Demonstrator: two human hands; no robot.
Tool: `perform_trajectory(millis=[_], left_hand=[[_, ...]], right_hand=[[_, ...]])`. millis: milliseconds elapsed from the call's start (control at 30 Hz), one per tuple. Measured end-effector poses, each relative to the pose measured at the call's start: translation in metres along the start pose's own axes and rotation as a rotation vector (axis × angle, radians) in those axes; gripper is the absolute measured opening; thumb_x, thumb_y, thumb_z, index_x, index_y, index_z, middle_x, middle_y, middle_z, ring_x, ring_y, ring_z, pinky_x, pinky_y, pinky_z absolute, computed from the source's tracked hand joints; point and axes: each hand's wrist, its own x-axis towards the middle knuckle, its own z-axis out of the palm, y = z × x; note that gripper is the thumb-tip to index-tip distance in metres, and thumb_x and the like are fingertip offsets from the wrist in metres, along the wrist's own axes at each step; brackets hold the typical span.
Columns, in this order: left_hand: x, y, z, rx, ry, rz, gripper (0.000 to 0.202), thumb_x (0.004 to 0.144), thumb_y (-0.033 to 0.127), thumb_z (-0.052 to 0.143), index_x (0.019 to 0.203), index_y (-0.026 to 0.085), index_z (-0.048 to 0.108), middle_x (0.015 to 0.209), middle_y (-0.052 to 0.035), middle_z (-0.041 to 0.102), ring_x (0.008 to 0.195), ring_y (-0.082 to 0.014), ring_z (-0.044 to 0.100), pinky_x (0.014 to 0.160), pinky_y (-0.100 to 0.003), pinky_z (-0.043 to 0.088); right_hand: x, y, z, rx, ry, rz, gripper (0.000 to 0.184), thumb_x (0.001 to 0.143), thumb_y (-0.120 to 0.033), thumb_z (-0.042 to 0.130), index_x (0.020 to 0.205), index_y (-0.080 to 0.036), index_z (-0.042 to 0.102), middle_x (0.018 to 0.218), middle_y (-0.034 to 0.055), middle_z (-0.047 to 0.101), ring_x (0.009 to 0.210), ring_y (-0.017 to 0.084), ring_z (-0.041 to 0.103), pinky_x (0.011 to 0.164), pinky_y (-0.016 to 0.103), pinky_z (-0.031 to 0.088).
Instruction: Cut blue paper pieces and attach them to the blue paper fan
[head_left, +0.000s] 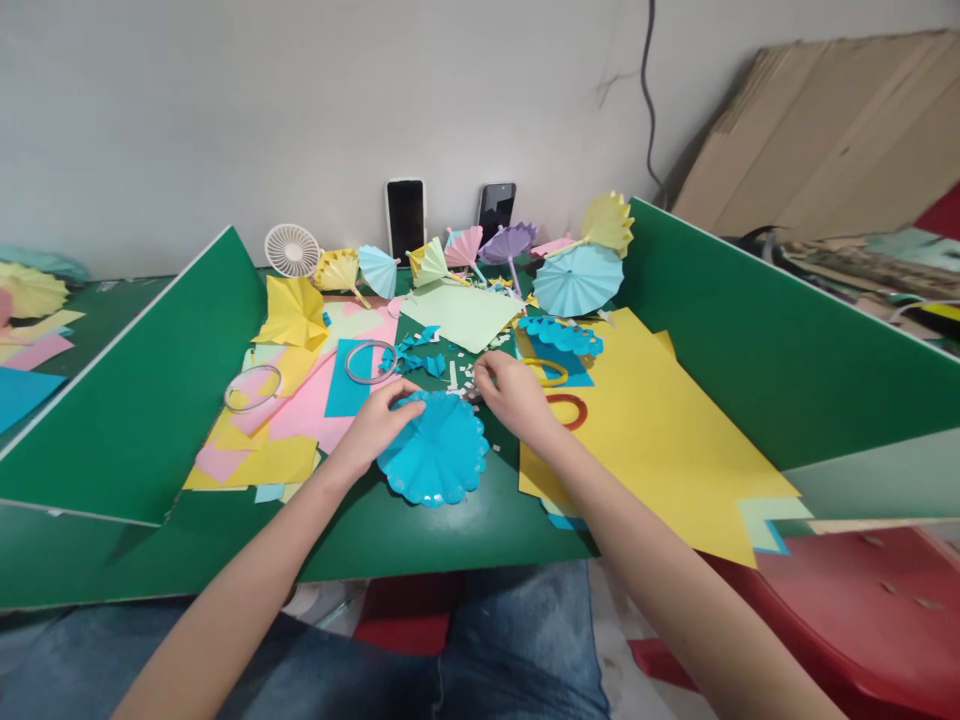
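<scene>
A round blue pleated paper disc (435, 450) with a scalloped edge lies in front of me on the green table. My left hand (386, 420) grips its upper left edge, thumb on top and fingers around the rim. Just beyond the disc's upper right, my right hand (511, 390) has its fingers curled together above small white paper scraps; what they hold, if anything, I cannot make out. Close by on the right are a yellow loop (555, 380) and a red loop (576, 402), partly hidden by that hand. Crumpled blue paper scraps (424, 358) lie behind the disc.
Small paper umbrellas (577, 280), a white fan (292, 250) and two phones (406, 215) line the wall. Yellow sheets (645, 440) lie right, pink paper (300, 405) and clear rings (371, 362) left. Green dividers (150, 400) flank the table.
</scene>
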Motion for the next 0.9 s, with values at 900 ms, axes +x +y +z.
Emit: perform_trajectory(millis=[900], left_hand=[[0.0043,-0.0019,-0.0049,-0.405,0.235,-0.193,0.022,0.056,0.029,0.059,0.074,0.018,0.053,0.071,0.0034,0.05,0.069,-0.0113,0.047,0.062,-0.021,0.034]], right_hand=[[0.0036,-0.0038,-0.0026,0.385,-0.028,0.109,0.015,0.072,-0.028,0.038,0.06,-0.019,0.041,0.061,0.0002,0.047,0.06,0.013,0.044,0.059,0.026,0.036]])
